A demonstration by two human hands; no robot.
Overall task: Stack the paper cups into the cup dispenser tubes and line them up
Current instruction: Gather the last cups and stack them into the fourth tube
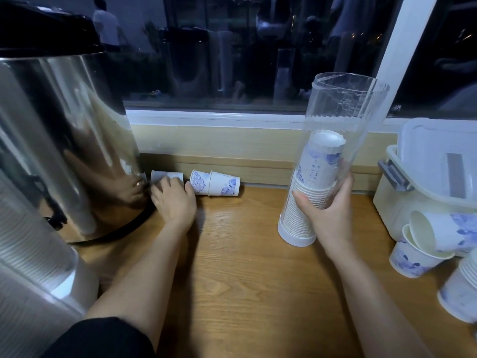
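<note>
Wood-grain counter (pixel 245 267), running along below a dark window (pixel 258 47).

Item 1. Clear plastic dispenser tube (pixel 343 104), near the right of the counter and leaning, with its open top toward the window. Its white base (pixel 291 235) is down at the counter; whether it sits flat cannot be told. Inside is a stack of paper cups (pixel 320 161), white with blue print, filling roughly the lower half.

Item 2. Right hand (pixel 327 210), wrapped round the lower part of the dispenser tube, thumb on the near side and fingers curled round the far side.

Item 3. Left hand (pixel 173 200), at the back of the counter beside the steel urn (pixel 59 138). Its fingers are bent over a single cup (pixel 165 175) lying on its side against the back ledge; the thumb stretches right.

Item 4. Nested pair of cups (pixel 219 183), lying on their sides just right of the left thumb, along the same ledge.

Item 5. Second tube (pixel 28 241), at lower left in front of the urn, packed with ribbed cup rims.

Item 6. White plastic bin (pixel 433 177) with a grey latch, at the right edge. In front of it lie loose cups (pixel 433 233), one tipped into another, and nearer the corner a short stack of cups (pixel 462 290).
</note>
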